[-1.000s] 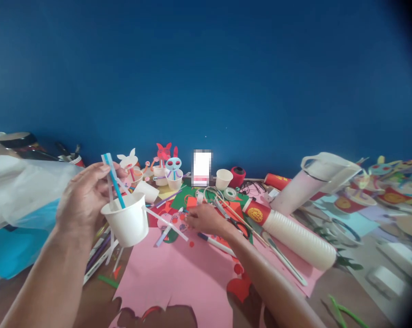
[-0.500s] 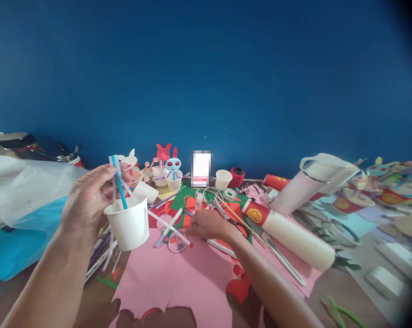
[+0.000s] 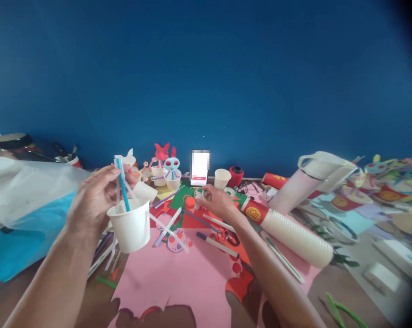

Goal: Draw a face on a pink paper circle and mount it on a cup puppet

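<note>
My left hand (image 3: 105,193) pinches the top of a blue-striped straw (image 3: 124,189) and other pale strips. These rise from a white paper cup (image 3: 131,230), which hangs tilted beneath the fingers; a straw sticks out of its right side. My right hand (image 3: 219,200) reaches over the red and green paper, thumb and index finger apart, around a small translucent item (image 3: 198,199) and a ring. Whether the fingertips touch them I cannot tell. Between the hands, a pink paper face (image 3: 177,241) lies under crossed straws (image 3: 168,228). A marker (image 3: 216,243) lies below my right hand.
Cut pink paper (image 3: 178,278) covers the front middle. A cup stack (image 3: 295,237) and a pitcher (image 3: 295,191) are at right. Paper-cup figures (image 3: 172,171), a lit phone (image 3: 199,168) and a white cup (image 3: 223,178) stand at the back, before a blue wall.
My right hand has moved away from the crossed straws, up and to the right, to the small translucent item. The marker is now in plain view. My left hand still holds the straw and cup.
</note>
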`<state>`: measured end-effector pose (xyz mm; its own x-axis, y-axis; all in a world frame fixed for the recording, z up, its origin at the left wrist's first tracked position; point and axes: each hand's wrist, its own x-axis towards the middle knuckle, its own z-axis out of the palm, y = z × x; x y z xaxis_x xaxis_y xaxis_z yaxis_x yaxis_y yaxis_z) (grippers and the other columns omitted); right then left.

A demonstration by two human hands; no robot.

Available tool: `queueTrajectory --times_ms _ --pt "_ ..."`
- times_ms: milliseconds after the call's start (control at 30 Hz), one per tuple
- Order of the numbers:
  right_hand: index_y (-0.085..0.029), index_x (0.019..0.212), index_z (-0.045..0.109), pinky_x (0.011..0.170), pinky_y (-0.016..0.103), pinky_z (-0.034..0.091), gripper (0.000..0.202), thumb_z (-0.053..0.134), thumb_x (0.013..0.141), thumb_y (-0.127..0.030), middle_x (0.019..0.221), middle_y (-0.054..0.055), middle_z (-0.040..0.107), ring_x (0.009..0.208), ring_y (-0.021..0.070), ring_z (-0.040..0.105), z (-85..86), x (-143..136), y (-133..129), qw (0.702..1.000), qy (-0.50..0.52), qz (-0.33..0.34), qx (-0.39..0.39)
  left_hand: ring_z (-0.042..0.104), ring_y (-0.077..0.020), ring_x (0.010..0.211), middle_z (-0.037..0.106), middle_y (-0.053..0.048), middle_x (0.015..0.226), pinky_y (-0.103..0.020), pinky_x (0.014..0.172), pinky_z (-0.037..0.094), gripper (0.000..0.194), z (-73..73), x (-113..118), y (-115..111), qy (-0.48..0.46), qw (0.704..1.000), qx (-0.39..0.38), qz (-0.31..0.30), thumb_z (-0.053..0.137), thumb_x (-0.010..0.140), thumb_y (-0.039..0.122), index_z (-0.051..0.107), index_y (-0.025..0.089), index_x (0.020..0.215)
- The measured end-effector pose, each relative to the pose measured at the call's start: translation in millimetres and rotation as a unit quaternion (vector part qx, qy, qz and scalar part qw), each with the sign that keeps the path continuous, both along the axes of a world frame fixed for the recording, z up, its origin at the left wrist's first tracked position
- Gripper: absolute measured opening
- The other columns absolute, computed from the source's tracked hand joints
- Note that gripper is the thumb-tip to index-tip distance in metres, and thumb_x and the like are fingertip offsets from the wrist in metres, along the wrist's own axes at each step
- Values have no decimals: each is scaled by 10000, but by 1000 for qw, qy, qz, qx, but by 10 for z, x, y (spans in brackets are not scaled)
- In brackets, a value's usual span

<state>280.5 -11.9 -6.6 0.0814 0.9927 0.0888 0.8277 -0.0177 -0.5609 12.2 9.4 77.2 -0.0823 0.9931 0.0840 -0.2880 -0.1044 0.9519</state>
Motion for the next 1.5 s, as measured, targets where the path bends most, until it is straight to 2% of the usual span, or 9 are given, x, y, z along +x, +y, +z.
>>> queueTrajectory --times_ms 100,200,367,500,700,933,1200,1367,1500 --pt "-194 1126 594 644 252 371 394 646 762 -334 990 62 688 808 194 615 -159 -114 32 1000 1 -6 17 608 -133 499 693 -5 630 -200 450 483 173 -55 -24 37 -1 1000 3 -24 681 683 237 659 142 826" --pt "-183 865 646 628 253 359 143 617 778 -293 814 45 687 739 189 605 -213 -139 50 1000 7 -6 26 620 -127 556 699 -14 676 -193 502 486 184 -132 -14 52 1 998 -11 -62 716 687 239 673 138 834" --pt "-188 759 604 571 235 366 209 557 827 -380 687 8 640 636 157 577 -24 -26 20 996 78 15 32 626 -142 673 715 -43 819 -212 590 478 239 -299 157 7 67 976 -62 -200 741 697 282 713 138 885" --pt "-184 829 592 546 224 403 221 611 785 -400 626 -24 611 567 129 561 158 -48 -71 934 345 97 15 624 -176 799 709 -50 905 -270 768 465 248 -437 349 -73 108 946 -84 -294 752 695 316 734 169 895" --pt "-179 761 566 609 265 459 315 707 721 -457 653 -15 608 600 137 582 210 -210 -159 862 476 171 10 525 -144 641 647 -30 749 -243 606 389 255 -519 449 -163 193 880 -53 -430 698 730 418 725 167 768" --pt "-160 710 607 474 204 300 356 581 825 -496 543 -54 476 482 77 390 243 -136 -191 928 347 134 28 527 -154 716 614 -37 813 -250 665 377 239 -527 453 -139 256 853 27 -453 612 827 374 731 169 794" --pt "-164 900 631 552 222 375 253 559 819 -392 650 -31 538 568 100 477 401 284 -182 939 320 75 106 571 -209 779 649 -73 848 -292 708 422 227 -492 379 -131 218 873 -6 -437 651 783 379 754 176 782" --pt "-190 927 621 602 208 389 151 544 816 -258 791 -3 654 692 123 577 156 262 -52 996 32 72 34 571 -189 755 680 -71 886 -275 676 428 247 -555 367 -62 201 908 -34 -366 697 753 389 761 189 882" --pt "-194 888 658 642 244 384 199 473 833 -147 882 52 697 788 180 623 -162 20 62 991 -122 48 -19 582 -177 762 700 -58 870 -263 687 433 285 -569 364 -34 157 927 -59 -336 731 729 396 755 208 941"
